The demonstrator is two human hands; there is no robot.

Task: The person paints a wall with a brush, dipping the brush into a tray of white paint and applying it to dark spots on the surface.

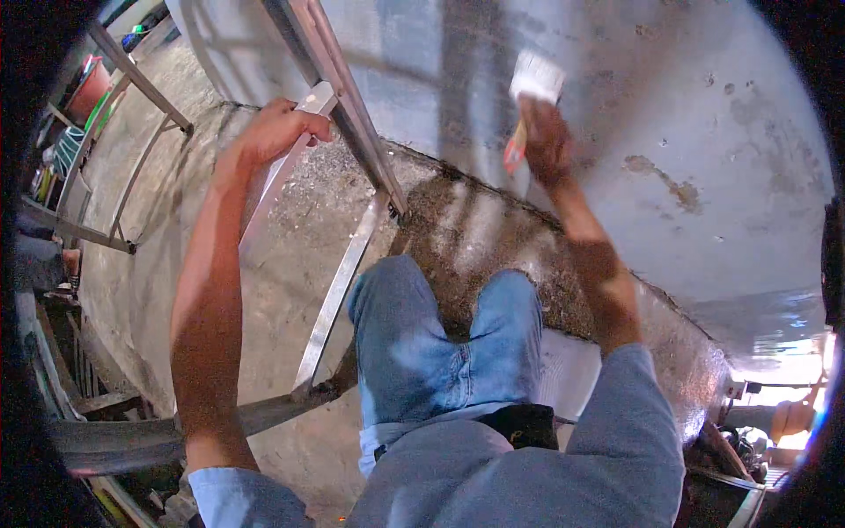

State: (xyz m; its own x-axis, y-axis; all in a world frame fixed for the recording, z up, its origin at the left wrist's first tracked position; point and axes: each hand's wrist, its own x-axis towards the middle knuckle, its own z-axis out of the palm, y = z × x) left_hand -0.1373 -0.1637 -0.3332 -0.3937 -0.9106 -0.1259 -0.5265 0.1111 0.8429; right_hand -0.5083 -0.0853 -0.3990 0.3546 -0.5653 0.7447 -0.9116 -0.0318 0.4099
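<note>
My right hand [547, 145] is closed round the handle of a paintbrush [536, 77]. The brush's wide white bristles point away from me and lie against or close to the grey wall [634, 79]; contact is hard to judge. The red-orange end of the handle sticks out below my fingers. To the left, my left hand [286, 130] is wrapped over the upper end of a silver metal rail [273, 198]. That rail belongs to a metal frame whose tall dark post [348, 97] rises beside the wall.
Another metal frame [123, 167] stands at the left, with a red bucket [91, 92] and clutter behind it. A lower silver bar [339, 299] slants beside my left knee. The concrete floor [150, 290] looks dark and rough along the wall's foot. More clutter lies far right.
</note>
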